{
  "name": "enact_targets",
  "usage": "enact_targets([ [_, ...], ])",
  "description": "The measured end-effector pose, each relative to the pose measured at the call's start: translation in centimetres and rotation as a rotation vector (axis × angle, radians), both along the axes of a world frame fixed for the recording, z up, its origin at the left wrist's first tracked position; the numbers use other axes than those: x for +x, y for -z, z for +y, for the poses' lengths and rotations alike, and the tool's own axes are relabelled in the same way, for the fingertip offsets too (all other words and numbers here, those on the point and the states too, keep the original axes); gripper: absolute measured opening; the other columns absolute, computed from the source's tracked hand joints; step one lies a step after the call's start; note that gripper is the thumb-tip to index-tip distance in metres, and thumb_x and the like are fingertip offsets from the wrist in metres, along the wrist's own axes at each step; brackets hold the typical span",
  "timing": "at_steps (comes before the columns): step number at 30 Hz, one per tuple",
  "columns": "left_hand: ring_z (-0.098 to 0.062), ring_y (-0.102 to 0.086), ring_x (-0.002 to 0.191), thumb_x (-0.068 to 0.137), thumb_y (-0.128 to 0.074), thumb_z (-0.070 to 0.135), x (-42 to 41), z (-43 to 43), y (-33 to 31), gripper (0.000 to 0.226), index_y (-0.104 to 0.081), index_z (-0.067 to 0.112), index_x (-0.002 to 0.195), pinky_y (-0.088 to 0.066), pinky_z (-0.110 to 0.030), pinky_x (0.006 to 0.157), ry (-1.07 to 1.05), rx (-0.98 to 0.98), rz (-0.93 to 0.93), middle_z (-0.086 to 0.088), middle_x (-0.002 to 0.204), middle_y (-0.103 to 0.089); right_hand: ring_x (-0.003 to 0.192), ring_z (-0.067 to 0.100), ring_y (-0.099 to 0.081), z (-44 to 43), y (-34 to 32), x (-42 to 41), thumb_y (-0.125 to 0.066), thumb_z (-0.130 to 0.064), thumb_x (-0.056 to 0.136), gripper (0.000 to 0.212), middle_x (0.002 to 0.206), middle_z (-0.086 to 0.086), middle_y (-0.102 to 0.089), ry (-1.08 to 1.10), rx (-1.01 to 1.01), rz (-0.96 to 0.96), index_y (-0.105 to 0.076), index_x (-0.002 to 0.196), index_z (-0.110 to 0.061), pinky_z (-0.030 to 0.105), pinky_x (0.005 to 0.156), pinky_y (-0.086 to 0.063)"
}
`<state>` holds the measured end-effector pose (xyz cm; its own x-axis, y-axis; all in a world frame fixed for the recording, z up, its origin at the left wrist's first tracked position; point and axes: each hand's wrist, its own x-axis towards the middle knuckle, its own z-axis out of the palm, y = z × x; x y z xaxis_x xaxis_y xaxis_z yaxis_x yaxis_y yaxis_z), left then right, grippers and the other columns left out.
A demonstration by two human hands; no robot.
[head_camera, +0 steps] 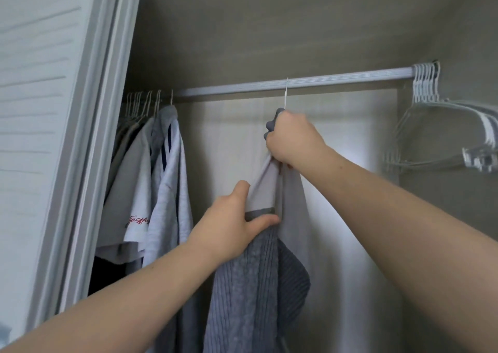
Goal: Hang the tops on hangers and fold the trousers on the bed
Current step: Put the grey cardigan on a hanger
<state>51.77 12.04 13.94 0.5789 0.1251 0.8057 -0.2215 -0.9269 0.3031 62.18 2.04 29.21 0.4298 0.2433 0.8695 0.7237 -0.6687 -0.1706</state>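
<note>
Centrally, right hand (292,137) grips grey top (248,285); left hand (231,226) pinches it; hung shirts (161,185) left, spare hangers (427,86) right.

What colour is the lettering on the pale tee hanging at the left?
Red script; the lettering shows best in the head view.

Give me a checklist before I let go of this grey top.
1. Hanger hook over the rail: ok.
2. Right hand grips the grey top just under the hook: ok.
3. Left hand pinches the fabric lower down: ok.
4. Top spread evenly on the hanger: cannot tell, the hanger's arms are hidden.
5. Free rail beside the hung shirts: ok.
</note>
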Motion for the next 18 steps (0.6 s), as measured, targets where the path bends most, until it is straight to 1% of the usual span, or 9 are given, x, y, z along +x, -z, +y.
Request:
enact_targets([
  [2, -0.022, -0.050, 0.059, 0.086, -0.074, 0.046, -0.9, 0.3, 0.1, 0.052, -0.027, 0.025, 0.083, -0.038, -0.037, 0.052, -0.035, 0.029, 0.045, -0.001, 0.068, -0.050, 0.095, 0.034, -0.059, 0.6, 0.0, -0.6, -0.050, -0.011, 0.090, 0.011, 0.115, 0.017, -0.058, 0.012, -0.029, -0.027, -0.051, 0.099, -0.005, 0.031, 0.068, -0.035],
  [3, -0.023, -0.052, 0.061, 0.088, -0.072, 0.038, -1.1, 0.6, 0.2, 0.048, -0.027, 0.023, 0.086, -0.042, -0.039, 0.054, -0.054, 0.046, 0.059, -0.002, 0.068, -0.050, 0.097, 0.034, -0.058, 0.8, 0.1, -0.9, -0.050, -0.010, 0.092, 0.005, 0.118, 0.017, -0.056, 0.015, -0.029, -0.029, -0.047, 0.096, -0.007, 0.031, 0.069, -0.035],
  [5, -0.024, -0.052, 0.063, 0.090, -0.066, 0.027, -1.5, 1.4, 0.5, 0.040, -0.027, 0.022, 0.087, -0.046, -0.041, 0.059, -0.085, 0.069, 0.078, -0.004, 0.069, -0.051, 0.104, 0.035, -0.059, 1.6, 0.2, -0.8, -0.050, -0.008, 0.093, 0.007, 0.122, 0.019, -0.055, -0.005, -0.019, -0.033, -0.044, 0.095, -0.008, 0.030, 0.069, -0.034],
  [7, -0.027, -0.052, 0.067, 0.091, -0.063, 0.025, -2.0, 2.1, 0.6, 0.037, -0.027, 0.022, 0.086, -0.045, -0.040, 0.061, -0.111, 0.085, 0.093, -0.005, 0.072, -0.052, 0.104, 0.037, -0.060, 3.0, 0.2, 0.1, -0.051, -0.010, 0.092, 0.013, 0.119, 0.020, -0.059, -0.072, 0.016, -0.007, -0.046, 0.102, -0.004, 0.030, 0.068, -0.034],
  [9, -0.032, -0.054, 0.074, 0.091, -0.061, 0.025, -2.6, 2.8, 0.6, 0.033, -0.028, 0.020, 0.088, -0.044, -0.040, 0.064, -0.146, 0.103, 0.114, -0.008, 0.077, -0.053, 0.096, 0.037, -0.061, 4.5, 0.1, 0.9, -0.052, -0.015, 0.090, 0.025, 0.108, 0.017, -0.062, -0.163, 0.055, 0.027, -0.046, 0.112, -0.004, 0.031, 0.067, -0.033],
  [12, -0.036, -0.057, 0.085, 0.093, -0.060, 0.027, -3.7, 3.6, 0.4, 0.031, -0.030, 0.020, 0.092, -0.049, -0.043, 0.074, -0.206, 0.128, 0.163, -0.009, 0.085, -0.055, 0.078, 0.030, -0.048, 6.2, 0.2, 0.8, -0.050, -0.017, 0.087, 0.017, 0.084, 0.002, -0.053, -0.310, 0.039, 0.062, -0.039, 0.099, -0.014, 0.029, 0.066, -0.031],
  [14, -0.035, -0.058, 0.088, 0.094, -0.059, 0.028, -4.2, 4.2, 0.1, 0.029, -0.031, 0.019, 0.091, -0.049, -0.043, 0.076, -0.244, 0.146, 0.196, -0.008, 0.088, -0.056, 0.074, 0.028, -0.042, 7.1, 0.3, 0.2, -0.044, -0.023, 0.082, 0.016, 0.075, -0.005, -0.045, -0.374, 0.014, 0.074, -0.037, 0.095, -0.016, 0.031, 0.056, -0.027],
  [16, -0.032, -0.056, 0.087, 0.095, -0.058, 0.027, -4.5, 5.0, -0.2, 0.025, -0.035, 0.017, 0.093, -0.049, -0.042, 0.075, -0.282, 0.148, 0.221, -0.009, 0.090, -0.058, 0.074, 0.028, -0.044, 8.6, 0.4, 0.2, -0.035, -0.029, 0.071, 0.024, 0.078, -0.003, -0.048, -0.418, -0.004, 0.108, -0.038, 0.093, -0.018, 0.031, 0.058, -0.030],
  [18, -0.030, -0.057, 0.085, 0.094, -0.058, 0.026, -4.5, 6.0, -0.5, 0.021, -0.039, 0.017, 0.095, -0.051, -0.042, 0.075, -0.325, 0.142, 0.236, -0.008, 0.091, -0.058, 0.078, 0.032, -0.052, 10.1, 0.5, 0.1, -0.036, -0.031, 0.072, 0.026, 0.086, 0.006, -0.055, -0.445, 0.000, 0.110, -0.043, 0.093, -0.017, 0.031, 0.066, -0.038],
])
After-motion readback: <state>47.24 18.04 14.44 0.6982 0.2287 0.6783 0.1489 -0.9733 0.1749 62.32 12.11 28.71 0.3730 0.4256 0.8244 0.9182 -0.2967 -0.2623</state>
